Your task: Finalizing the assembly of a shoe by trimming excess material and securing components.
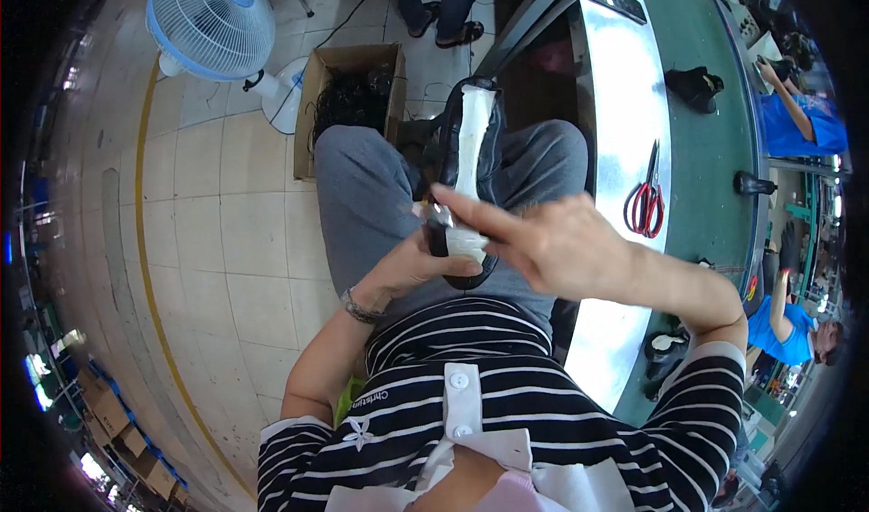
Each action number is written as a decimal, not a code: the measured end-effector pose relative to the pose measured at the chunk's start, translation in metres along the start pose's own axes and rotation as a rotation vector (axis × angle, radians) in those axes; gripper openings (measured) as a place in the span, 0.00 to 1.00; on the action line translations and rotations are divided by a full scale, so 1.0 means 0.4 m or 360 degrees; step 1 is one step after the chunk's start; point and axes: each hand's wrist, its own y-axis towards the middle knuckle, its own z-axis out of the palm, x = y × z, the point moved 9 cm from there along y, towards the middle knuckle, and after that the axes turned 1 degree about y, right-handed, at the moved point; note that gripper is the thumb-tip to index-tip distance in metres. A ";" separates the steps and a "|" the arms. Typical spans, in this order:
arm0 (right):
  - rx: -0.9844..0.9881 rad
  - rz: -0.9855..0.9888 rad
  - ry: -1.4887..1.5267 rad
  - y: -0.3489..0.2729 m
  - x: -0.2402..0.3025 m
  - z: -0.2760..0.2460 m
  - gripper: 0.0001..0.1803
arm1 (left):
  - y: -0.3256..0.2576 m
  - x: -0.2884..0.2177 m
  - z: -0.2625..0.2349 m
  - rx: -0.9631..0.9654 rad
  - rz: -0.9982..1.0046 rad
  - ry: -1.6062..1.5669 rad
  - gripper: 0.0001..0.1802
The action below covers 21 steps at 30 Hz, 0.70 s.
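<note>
A black shoe (489, 154) lies bottom up over my lap, a long white strip (469, 141) running along its underside. My left hand (412, 263) is closed around one end of it, the thumb pressed near the white patch there. Over that same end is my right hand (561, 245), smeared by motion, its index finger stretched across the shoe and the other fingers curled. A small shiny metal piece (438, 214) shows beside the right fingertips; its kind is unclear. What the curled right fingers hold, if anything, is hidden.
Red-handled scissors (645, 206) lie on the metal ledge (625, 86) at my right. Beyond it, a green work surface (701, 141) carries black shoes (695, 88). A cardboard box (306, 141) with black items and a fan (213, 23) stand ahead-left. Co-workers in blue (786, 329) sit far right.
</note>
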 end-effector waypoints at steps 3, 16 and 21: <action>-0.1093 -0.0409 0.0100 -0.005 -0.012 -0.167 0.36 | 0.015 -0.048 0.003 0.0225 0.0105 -0.0334 0.29; -0.1251 0.0618 0.0566 -0.179 -0.282 0.034 0.37 | 0.066 -0.220 0.012 0.0035 0.0282 0.0062 0.57; -0.1137 0.1484 0.0304 -0.325 -0.440 0.256 0.31 | 0.040 -0.278 0.061 0.0014 0.0991 0.0744 0.71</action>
